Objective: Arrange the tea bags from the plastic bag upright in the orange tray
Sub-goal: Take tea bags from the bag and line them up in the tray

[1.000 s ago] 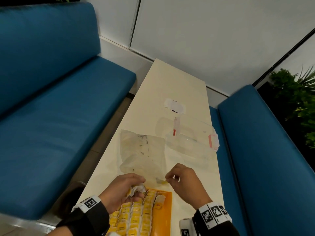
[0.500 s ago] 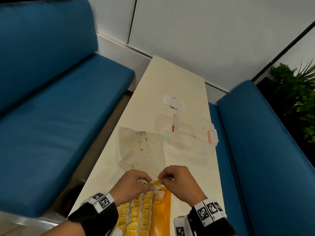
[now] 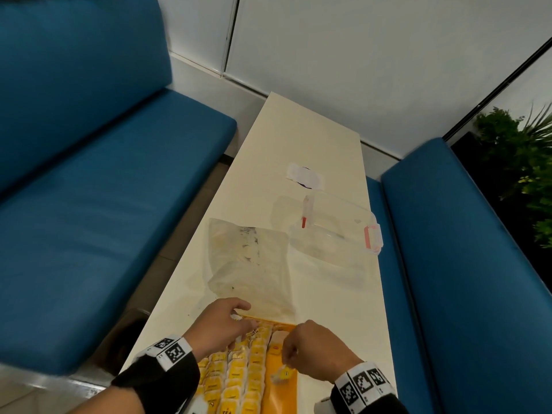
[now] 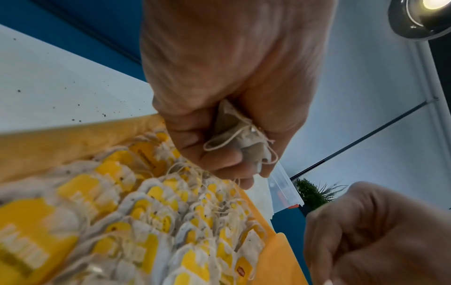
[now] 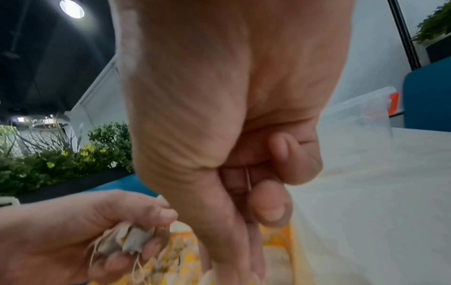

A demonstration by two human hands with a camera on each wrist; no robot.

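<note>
The orange tray (image 3: 288,392) lies at the table's near edge, packed with rows of upright tea bags (image 3: 236,375) with yellow tags. Over its far left corner my left hand (image 3: 221,324) grips a bunch of tea bags (image 4: 244,138) with loose strings, also seen in the right wrist view as tea bags (image 5: 129,239). My right hand (image 3: 313,351) hovers over the tray's open right lane and pinches a single tea bag (image 3: 280,375) with a yellow tag that hangs below its fingers. The clear plastic bag (image 3: 251,264) lies flat just beyond the tray.
A clear lidded container (image 3: 337,234) with pink clasps stands beyond the bag on the right. A white paper patch (image 3: 304,177) lies farther up the narrow cream table (image 3: 307,135). Blue benches (image 3: 104,204) flank both sides; a plant (image 3: 531,162) is at far right.
My right hand drew back toward me from the meeting point with the left, taking one tea bag over the tray's right lane. My left hand stayed at the tray's far end.
</note>
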